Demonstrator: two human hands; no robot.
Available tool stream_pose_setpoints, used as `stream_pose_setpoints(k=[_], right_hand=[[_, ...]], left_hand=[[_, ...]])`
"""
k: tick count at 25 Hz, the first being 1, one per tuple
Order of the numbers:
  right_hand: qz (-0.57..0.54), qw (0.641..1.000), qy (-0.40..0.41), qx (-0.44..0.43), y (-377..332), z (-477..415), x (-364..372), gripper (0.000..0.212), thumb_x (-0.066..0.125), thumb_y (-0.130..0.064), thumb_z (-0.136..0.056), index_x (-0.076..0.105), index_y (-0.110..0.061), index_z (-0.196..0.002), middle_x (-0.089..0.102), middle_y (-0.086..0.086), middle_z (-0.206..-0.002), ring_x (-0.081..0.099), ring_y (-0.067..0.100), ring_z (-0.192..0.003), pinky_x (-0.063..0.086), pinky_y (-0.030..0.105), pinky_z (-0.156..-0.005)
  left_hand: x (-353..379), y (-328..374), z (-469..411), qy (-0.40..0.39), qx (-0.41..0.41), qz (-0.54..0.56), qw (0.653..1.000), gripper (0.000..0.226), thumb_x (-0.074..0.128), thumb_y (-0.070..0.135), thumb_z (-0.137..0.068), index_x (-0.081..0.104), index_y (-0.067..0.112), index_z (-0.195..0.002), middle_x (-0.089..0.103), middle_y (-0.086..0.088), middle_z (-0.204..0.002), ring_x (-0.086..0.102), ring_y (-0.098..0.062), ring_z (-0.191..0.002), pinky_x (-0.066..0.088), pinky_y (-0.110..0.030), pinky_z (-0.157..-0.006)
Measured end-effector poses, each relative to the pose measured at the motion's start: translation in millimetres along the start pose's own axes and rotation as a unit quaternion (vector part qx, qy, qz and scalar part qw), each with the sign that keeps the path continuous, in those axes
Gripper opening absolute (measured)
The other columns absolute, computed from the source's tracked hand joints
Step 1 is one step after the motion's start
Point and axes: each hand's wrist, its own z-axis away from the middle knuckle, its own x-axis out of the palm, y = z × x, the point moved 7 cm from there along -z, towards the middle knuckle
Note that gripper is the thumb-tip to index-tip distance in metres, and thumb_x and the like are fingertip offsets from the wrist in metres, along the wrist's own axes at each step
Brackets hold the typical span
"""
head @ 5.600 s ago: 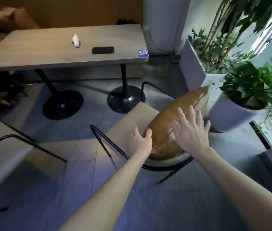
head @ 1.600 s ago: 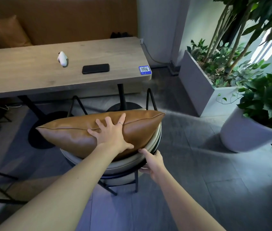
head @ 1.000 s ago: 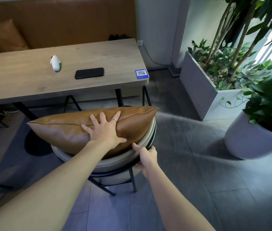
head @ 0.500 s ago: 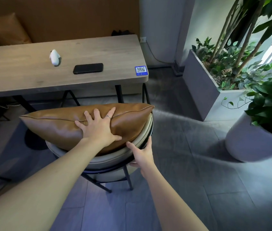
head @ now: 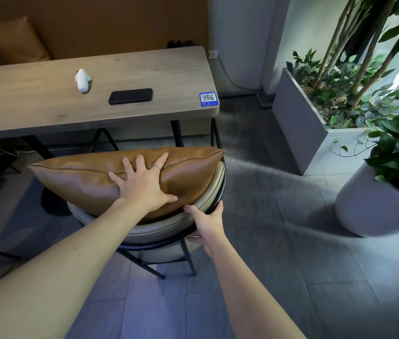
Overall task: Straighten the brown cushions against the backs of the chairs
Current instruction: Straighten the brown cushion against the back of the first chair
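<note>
A brown leather cushion [head: 76, 177] lies lengthwise along the curved beige back of a chair [head: 169, 228] with a black metal frame. My left hand [head: 144, 184] presses flat on the cushion's middle with fingers spread; a ring shows on one finger. My right hand [head: 207, 225] grips the right side of the chair's backrest rim, thumb on top. The chair's seat is hidden under the cushion and the table edge.
A wooden table [head: 34, 108] stands just beyond the chair, carrying a black phone [head: 130, 96], a small white object [head: 82, 79] and a blue QR sticker [head: 208, 99]. Grey planters [head: 298, 133] with green plants stand right. Another brown cushion [head: 10, 42] rests on the bench behind.
Since 5.6 s ago the chair has turned from side-on to back-on, under the table edge. In the last second both hands kept their places; chair and cushion shifted slightly.
</note>
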Motion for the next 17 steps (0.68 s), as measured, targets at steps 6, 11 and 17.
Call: stream_pose_setpoints(k=[6, 11, 17], right_hand=[[0.022, 1.000, -0.013, 0.009, 0, -1, -4, 0.127, 0.084, -0.044, -0.071, -0.010, -0.048, -0.156, 0.048, 0.007, -0.148, 0.074, 0.033, -0.084, 0.062, 0.039, -0.068], [0.085, 0.996, 0.020, -0.006, -4, 12, -7, 0.129, 0.080, -0.063, -0.064, -0.006, -0.043, -0.158, 0.044, 0.000, -0.153, 0.065, 0.033, -0.111, 0.050, 0.047, -0.092], [0.460, 0.881, 0.083, -0.064, -41, 54, 0, 0.056, 0.052, -0.056, -0.091, 0.053, -0.019, -0.133, 0.062, 0.006, -0.132, 0.058, 0.033, -0.121, 0.048, 0.042, -0.094]], left_hand=[[-1, 0, 0, -0.003, -0.004, -0.006, 1.000, 0.113, 0.074, 0.069, -0.073, 0.001, 0.049, -0.156, 0.005, -0.016, -0.167, -0.005, -0.047, -0.152, 0.005, -0.075, -0.112], [-1, -3, 7, -0.007, 0.009, 0.009, 1.000, 0.117, 0.074, 0.069, -0.072, -0.002, 0.046, -0.158, 0.001, -0.016, -0.168, -0.007, -0.045, -0.152, 0.003, -0.073, -0.113], [-16, -19, 49, -0.027, 0.084, 0.063, 0.994, 0.090, 0.063, 0.050, -0.091, 0.007, 0.034, -0.160, 0.002, -0.008, -0.170, -0.002, -0.026, -0.156, 0.005, -0.055, -0.123]])
